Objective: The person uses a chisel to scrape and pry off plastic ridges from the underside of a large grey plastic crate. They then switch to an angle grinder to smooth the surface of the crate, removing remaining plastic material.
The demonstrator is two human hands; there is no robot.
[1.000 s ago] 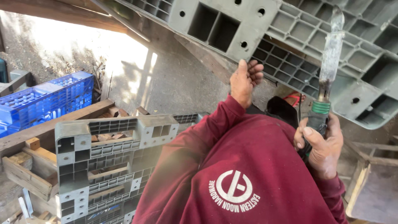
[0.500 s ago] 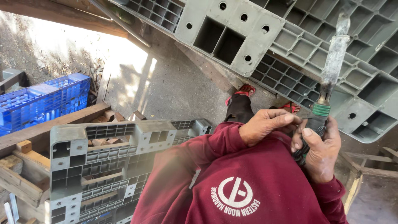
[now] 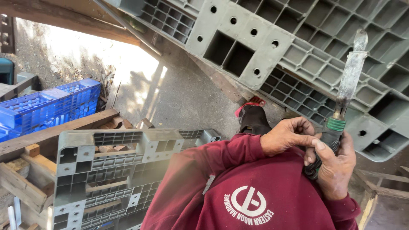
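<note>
A person in a dark red sweatshirt looks down at both hands, which meet near the right of the view in front of the chest. The right hand is clenched around the dark handle of a long chisel-like tool, thumb pressed along the grip. The left hand reaches across from the left, and its curled fingers rest on the same handle just below a green collar; whether it grips firmly or only touches cannot be told.

The tool points up and away from the body. Its flat metal blade is dull, stained and worn, and its tip lies against the far grey plastic pallet, which leans overhead across the top of the scene.

The tool looks stiff and fairly weighty for its size, with the metal end likely heavier than the grip. The blade looks rough and possibly sharp-edged, so the ribbed dark handle below the collar seems the safe place to hold it.

A second grey plastic pallet lies near at lower left, over wooden planks. A blue plastic crate sits further left. A black shoe with red trim stands on the grey concrete ground.
</note>
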